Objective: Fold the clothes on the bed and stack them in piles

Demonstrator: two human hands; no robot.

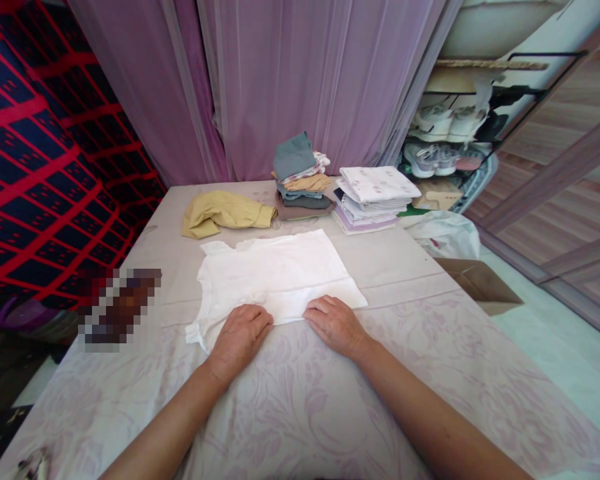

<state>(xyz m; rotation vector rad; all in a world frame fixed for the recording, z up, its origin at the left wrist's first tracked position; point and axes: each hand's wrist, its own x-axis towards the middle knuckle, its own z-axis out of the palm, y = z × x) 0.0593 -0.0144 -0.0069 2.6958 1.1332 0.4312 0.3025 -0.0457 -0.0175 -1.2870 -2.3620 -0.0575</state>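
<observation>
A white short-sleeved shirt (pixel 280 267) lies spread on the cloth-covered surface, its neck end to the left and its hem to the right. My left hand (pixel 244 328) is on the near edge of the shirt, close to the sleeve end, with its fingers curled together over the cloth. Farther right along that same edge, my right hand (pixel 334 323) has its fingers bent and pressed together on the fabric. Both thumbs are mostly hidden. A few wrinkles show in the shirt beside my left hand.
Behind the shirt are a crumpled yellow garment (pixel 225 212), a stack of folded coloured clothes (pixel 304 183) and a pile of folded white cloths (pixel 377 190). A shoe rack (pixel 447 140) and an open cardboard box (pixel 480 283) stand to the right. Purple curtains (pixel 305 80) hang behind.
</observation>
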